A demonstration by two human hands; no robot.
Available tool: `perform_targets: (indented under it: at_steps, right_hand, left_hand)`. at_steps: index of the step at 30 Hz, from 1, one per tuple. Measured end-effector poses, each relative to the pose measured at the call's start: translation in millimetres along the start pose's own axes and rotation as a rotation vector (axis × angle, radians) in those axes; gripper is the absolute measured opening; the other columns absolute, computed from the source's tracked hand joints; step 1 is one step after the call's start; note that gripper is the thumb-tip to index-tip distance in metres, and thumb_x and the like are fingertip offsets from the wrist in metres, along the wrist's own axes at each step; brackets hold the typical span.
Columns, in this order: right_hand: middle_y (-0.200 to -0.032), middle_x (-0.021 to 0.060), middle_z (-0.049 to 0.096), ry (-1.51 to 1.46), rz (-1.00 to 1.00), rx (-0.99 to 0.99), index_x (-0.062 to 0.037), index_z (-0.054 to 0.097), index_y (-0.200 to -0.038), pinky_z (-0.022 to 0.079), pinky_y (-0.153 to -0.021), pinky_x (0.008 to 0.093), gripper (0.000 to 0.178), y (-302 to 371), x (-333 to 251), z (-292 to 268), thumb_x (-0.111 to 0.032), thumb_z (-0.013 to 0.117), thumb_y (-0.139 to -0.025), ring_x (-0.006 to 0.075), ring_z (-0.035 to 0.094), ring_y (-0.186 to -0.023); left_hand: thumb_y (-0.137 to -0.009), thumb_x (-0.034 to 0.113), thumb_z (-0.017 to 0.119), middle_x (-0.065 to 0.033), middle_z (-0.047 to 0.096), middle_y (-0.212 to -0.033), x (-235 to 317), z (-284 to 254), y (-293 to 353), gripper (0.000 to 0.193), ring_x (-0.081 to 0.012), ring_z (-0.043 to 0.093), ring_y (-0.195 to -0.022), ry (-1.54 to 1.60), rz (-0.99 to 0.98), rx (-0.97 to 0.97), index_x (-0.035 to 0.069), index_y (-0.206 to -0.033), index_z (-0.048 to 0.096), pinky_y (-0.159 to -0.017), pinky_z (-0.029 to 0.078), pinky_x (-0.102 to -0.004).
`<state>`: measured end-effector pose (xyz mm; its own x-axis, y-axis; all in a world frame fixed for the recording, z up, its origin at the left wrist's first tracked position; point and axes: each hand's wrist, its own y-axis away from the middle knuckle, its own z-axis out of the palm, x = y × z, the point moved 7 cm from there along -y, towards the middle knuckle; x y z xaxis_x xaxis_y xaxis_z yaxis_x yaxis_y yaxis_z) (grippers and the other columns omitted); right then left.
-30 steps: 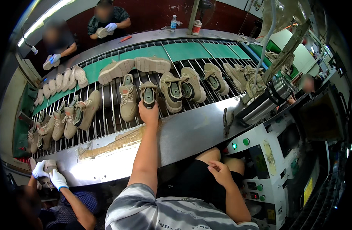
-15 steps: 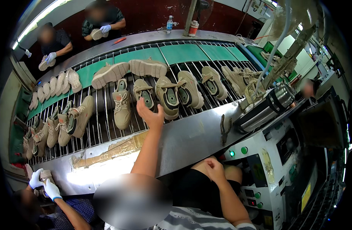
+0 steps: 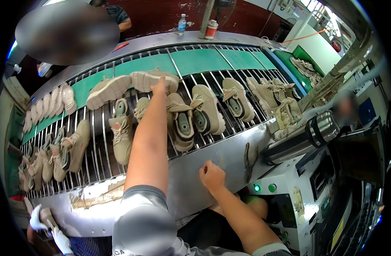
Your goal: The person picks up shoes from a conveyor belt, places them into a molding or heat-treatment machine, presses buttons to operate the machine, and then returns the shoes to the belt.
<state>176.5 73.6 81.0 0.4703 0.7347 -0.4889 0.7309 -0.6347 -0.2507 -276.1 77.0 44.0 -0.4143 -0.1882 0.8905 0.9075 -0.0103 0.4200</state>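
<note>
My left arm stretches across the wire rack. My left hand (image 3: 159, 85) is closed on a beige sneaker (image 3: 140, 81) lying on its side at the far edge, thumb against the pale sole; the other fingers are mostly hidden. Under that forearm a beige sneaker (image 3: 141, 107) is partly covered. Just right of the arm sits a beige sneaker (image 3: 182, 123) with a dark-lined opening, beside another laced sneaker (image 3: 208, 111). My right hand (image 3: 212, 176) is loosely closed above the metal ledge, fingers curled, nothing visible in it.
More beige sneakers stand on the rack (image 3: 102, 141), with pale soles (image 3: 69, 99) at far left. Pliers (image 3: 249, 162) and a steel thermos (image 3: 304, 136) lie right, by a control box (image 3: 285, 187). Gloved co-worker hands (image 3: 61, 241) hold a shoe lower left. A bottle (image 3: 182, 24) stands behind.
My left hand has reached farther across the rack, from above the middle sneakers to the far sneaker. My right hand has risen from my lap to above the ledge. The view has shifted slightly.
</note>
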Motion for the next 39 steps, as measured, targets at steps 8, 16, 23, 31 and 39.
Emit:
perform_targets:
  at_steps: [8,16,23,31,39]
  right_hand:
    - [-0.063,0.0054,0.058,0.027,0.011,-0.035,-0.0112,0.051,-0.074,0.046,-0.051,0.0402,0.014,-3,8,5,-0.017,0.064,-0.075,0.0281,0.058,-0.058]
    - [-0.065,0.0047,0.059,-0.005,0.012,-0.037,-0.0112,0.051,-0.074,0.047,-0.052,0.0402,0.014,-2,8,1,-0.017,0.063,-0.075,0.0282,0.059,-0.059]
    - [-0.067,0.0072,0.061,0.001,-0.031,0.03,-0.0108,0.054,-0.077,0.048,-0.055,0.0423,0.012,6,5,1,-0.019,0.062,-0.076,0.0293,0.061,-0.061]
    - [-0.074,0.0071,0.066,-0.641,0.335,-0.25,-0.0083,0.06,-0.086,0.05,-0.061,0.041,0.014,-5,51,19,-0.021,0.06,-0.079,0.0264,0.064,-0.067]
    - [-0.117,0.0131,0.062,-2.299,-0.058,-0.722,-0.0032,0.048,-0.131,0.05,-0.083,0.0402,0.055,112,26,-163,-0.011,0.057,-0.077,0.0216,0.062,-0.094]
  left_hand:
    - [-0.07,0.03,0.081,-0.0265,0.04,-0.135,-16,41,-5,0.125,-0.0317,0.054,-0.113,-0.06,-0.203,0.044,0.007,-0.143,-0.017,-0.093,0.045,-0.0452]
    - [-0.067,0.023,0.079,-0.0245,0.043,-0.126,-9,31,14,0.114,-0.0354,0.056,-0.104,0.062,-0.219,-0.079,0.008,-0.143,-0.005,-0.077,0.05,-0.0549]
    - [-0.082,0.044,0.057,-0.014,0.041,-0.13,25,10,58,0.06,-0.033,0.051,-0.108,0.561,-0.386,-0.521,0.014,-0.131,0.037,-0.083,0.046,-0.0522]
    - [-0.086,0.058,0.036,-0.0161,0.05,-0.132,7,-98,360,0.067,-0.037,0.053,-0.111,0.637,-0.373,-1.084,0.013,-0.135,0.044,-0.085,0.046,-0.0551]
    - [-0.075,0.061,0.052,-0.0286,0.052,-0.122,-115,-125,607,0.087,-0.0406,0.058,-0.095,0.932,-1.152,-1.389,0.001,-0.136,0.041,-0.074,0.053,-0.0439]
